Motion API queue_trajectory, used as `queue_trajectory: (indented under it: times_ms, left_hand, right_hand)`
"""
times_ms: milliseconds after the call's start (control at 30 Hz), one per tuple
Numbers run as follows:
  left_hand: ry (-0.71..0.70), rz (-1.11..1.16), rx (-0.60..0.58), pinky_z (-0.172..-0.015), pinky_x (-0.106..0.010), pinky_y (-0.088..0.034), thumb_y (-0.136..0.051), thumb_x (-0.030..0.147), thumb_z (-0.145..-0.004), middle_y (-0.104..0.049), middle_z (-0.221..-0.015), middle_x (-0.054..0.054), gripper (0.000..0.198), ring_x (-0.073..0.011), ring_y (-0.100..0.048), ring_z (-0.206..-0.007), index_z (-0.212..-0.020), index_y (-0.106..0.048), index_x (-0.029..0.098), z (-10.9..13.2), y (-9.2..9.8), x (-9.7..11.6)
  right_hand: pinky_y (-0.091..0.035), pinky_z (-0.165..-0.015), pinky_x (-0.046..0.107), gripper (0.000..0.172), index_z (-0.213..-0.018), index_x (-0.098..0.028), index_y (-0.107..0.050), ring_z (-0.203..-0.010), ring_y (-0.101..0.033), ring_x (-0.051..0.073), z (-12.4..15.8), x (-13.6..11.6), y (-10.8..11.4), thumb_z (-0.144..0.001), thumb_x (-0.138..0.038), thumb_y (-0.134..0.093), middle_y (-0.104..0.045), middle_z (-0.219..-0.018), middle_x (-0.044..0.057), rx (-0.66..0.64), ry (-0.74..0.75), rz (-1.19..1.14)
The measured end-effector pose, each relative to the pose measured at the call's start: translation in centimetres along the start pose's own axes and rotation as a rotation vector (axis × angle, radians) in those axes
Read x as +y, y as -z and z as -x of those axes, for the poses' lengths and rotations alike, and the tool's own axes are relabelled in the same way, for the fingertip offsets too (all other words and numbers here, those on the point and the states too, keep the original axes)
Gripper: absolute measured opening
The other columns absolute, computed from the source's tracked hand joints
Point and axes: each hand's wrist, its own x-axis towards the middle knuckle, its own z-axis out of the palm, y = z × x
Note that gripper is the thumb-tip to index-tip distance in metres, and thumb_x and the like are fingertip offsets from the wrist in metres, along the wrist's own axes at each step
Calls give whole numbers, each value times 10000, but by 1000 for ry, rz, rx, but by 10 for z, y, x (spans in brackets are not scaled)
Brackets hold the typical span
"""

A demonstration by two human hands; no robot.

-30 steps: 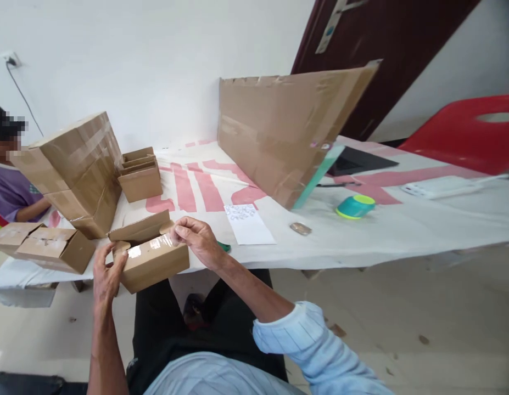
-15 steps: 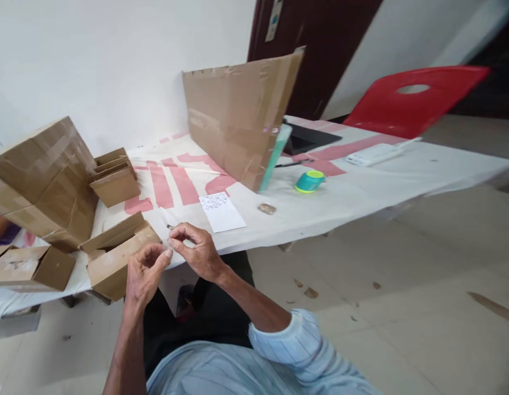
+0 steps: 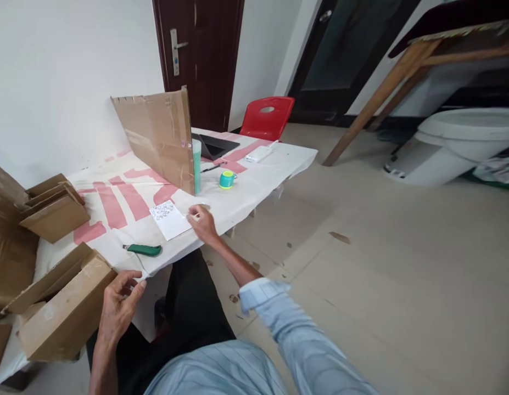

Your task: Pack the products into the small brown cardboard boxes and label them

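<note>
Hands, two, bare; I am seeing them held well apart.

Left hand (image 3: pixel 119 308): thumb and fingers are standing spread, and it is hovering just beside the open cardboard box (image 3: pixel 68 315). Whether it is touching the card I cannot tell.

Right hand (image 3: pixel 202 222): fingertips are bunching near the thumb at the right edge of the white sheet (image 3: pixel 175 226). Whether anything is being pinched there I cannot tell.

Open cardboard box, one: it is sitting at the near left edge of the table (image 3: pixel 283 159), a long flap standing up along its far side.

White sheet, one: it is lying flat, bearing small dark outlines on its far part.

Green cutter (image 3: pixel 144 250), one: it is lying on the cloth between box and sheet.

Beyond the hands I am listing: a cardboard panel (image 3: pixel 159 134), standing upright; a teal-and-yellow round item (image 3: pixel 227 180), resting to its right; a white oblong device (image 3: pixel 257 153), lying farther back; and a red chair (image 3: pixel 266 123), standing behind the far end.

At far left, a smaller carton (image 3: pixel 56 216) is showing upright card layers, with a larger carton (image 3: pixel 9 252) beside it, running out of view.

Brown scraps (image 3: pixel 340 237) are lying scattered over the floor.
</note>
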Motion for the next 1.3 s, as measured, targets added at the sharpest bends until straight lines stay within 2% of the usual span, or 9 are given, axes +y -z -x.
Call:
queue_trajectory:
  times_ms: [133,333,533,833,933,1033,1133,1200,1300]
  left_hand:
    - [0,-9,-32,-652,-302,-521,-791,571,-838,-718,-790,-37,390,-179,-598,-662,-979,-827,210,3,-1,-1]
    - [5,-17,-53,-656,-310,-526,-770,535,-826,-731,-790,-44,370,-181,-599,-657,-981,-829,204,5,-3,-1]
    - [11,5,-55,-658,-310,-509,-752,484,-828,-739,-797,-45,335,-184,-594,-667,-995,-829,203,10,-6,-5]
    - [-4,49,-72,-651,-304,-493,-750,434,-842,-732,-810,-36,295,-179,-600,-664,-1021,-831,214,16,-15,-16]
    - [10,47,-79,-649,-305,-488,-744,423,-851,-725,-806,-36,306,-179,-603,-664,-1050,-821,204,17,-16,-19]
    - [13,71,-72,-657,-309,-488,-750,415,-862,-735,-832,-43,339,-181,-608,-676,-1119,-802,199,17,-20,-19]
    - [-1,170,-18,-710,-316,-526,-771,419,-866,-782,-1092,-97,433,-199,-679,-799,-1246,-756,213,15,-26,-14]
    - [-6,266,38,-751,-314,-551,-798,435,-858,-747,-1296,-133,533,-213,-713,-907,-1340,-706,226,15,-29,-8]
    - [-11,400,100,-776,-307,-570,-833,477,-851,-714,-1371,-147,630,-212,-727,-946,-1404,-664,227,16,-27,-1]
  right_hand:
    - [-456,-1100,454,199,-978,-234,-603,-1145,-571,294,-48,44,23,-780,-248,-617,-711,-1178,148,68,-55,127]
    - [-490,-990,413,373,-1128,-218,-607,-1017,-604,276,-68,74,21,-790,-357,-682,-738,-1157,127,15,-142,227]
    - [-507,-942,377,488,-1210,-209,-571,-985,-665,259,-64,80,16,-780,-395,-706,-755,-1164,119,-3,-180,249]
    - [-521,-941,434,432,-1150,-217,-544,-967,-685,309,-45,66,13,-781,-411,-658,-756,-1057,152,35,-186,211]
    - [-547,-916,426,463,-1145,-231,-517,-953,-685,283,-39,55,13,-764,-432,-685,-749,-1099,145,40,-162,156]
    - [-576,-833,377,528,-1159,-243,-502,-888,-678,226,-17,32,8,-751,-482,-736,-739,-1124,109,13,-91,6]
    - [-586,-768,356,574,-1157,-252,-522,-813,-663,188,32,-10,0,-738,-500,-826,-727,-1074,52,-72,45,-270]
    - [-601,-799,367,536,-1171,-262,-546,-865,-686,194,72,-45,-3,-778,-451,-858,-728,-1080,39,-166,123,-385]
    - [-617,-825,372,462,-1182,-281,-578,-891,-699,191,122,-95,-2,-833,-391,-862,-729,-1093,30,-322,160,-476]
